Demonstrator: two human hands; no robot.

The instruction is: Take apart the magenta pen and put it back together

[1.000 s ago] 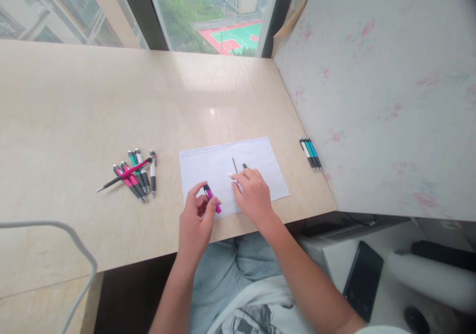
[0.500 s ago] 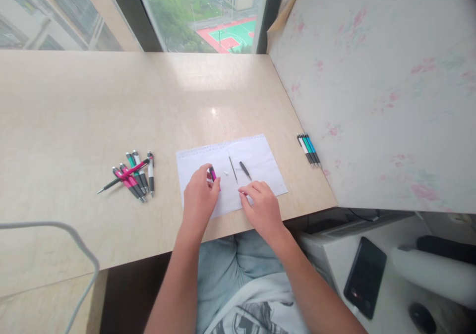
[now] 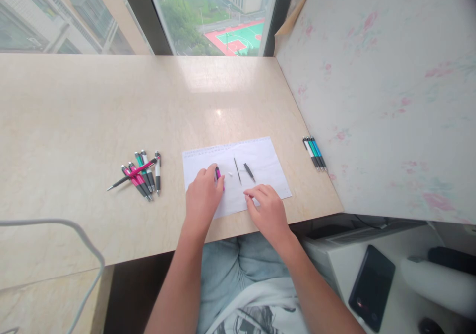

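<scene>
A sheet of white paper [image 3: 238, 207] lies near the desk's front edge. My left hand [image 3: 204, 195] rests on its left part, with thumb and fingers curled round a magenta pen barrel [image 3: 217, 172] with a dark end. My right hand [image 3: 268, 207] hovers over the paper's lower right, thumb and forefinger pinched together; a tiny part seems to be between them, too small to name. Between the hands lie a thin dark ink refill [image 3: 237, 171], a black pen grip section [image 3: 249, 172] with a pointed tip, and a small whitish piece [image 3: 230, 174].
To the left, several pens [image 3: 143, 178] in magenta, green and white lie in a loose pile. Several more pens [image 3: 315, 154] form a neat row by the papered wall [image 3: 375, 126]. A grey cable [image 3: 84, 240] arches over the lower left. A black phone-like device [image 3: 372, 287] lies lower right.
The whole view has shifted slightly, so things appear a little further right. Both hands keep nearly the same pose, and the parts on the paper stay put.
</scene>
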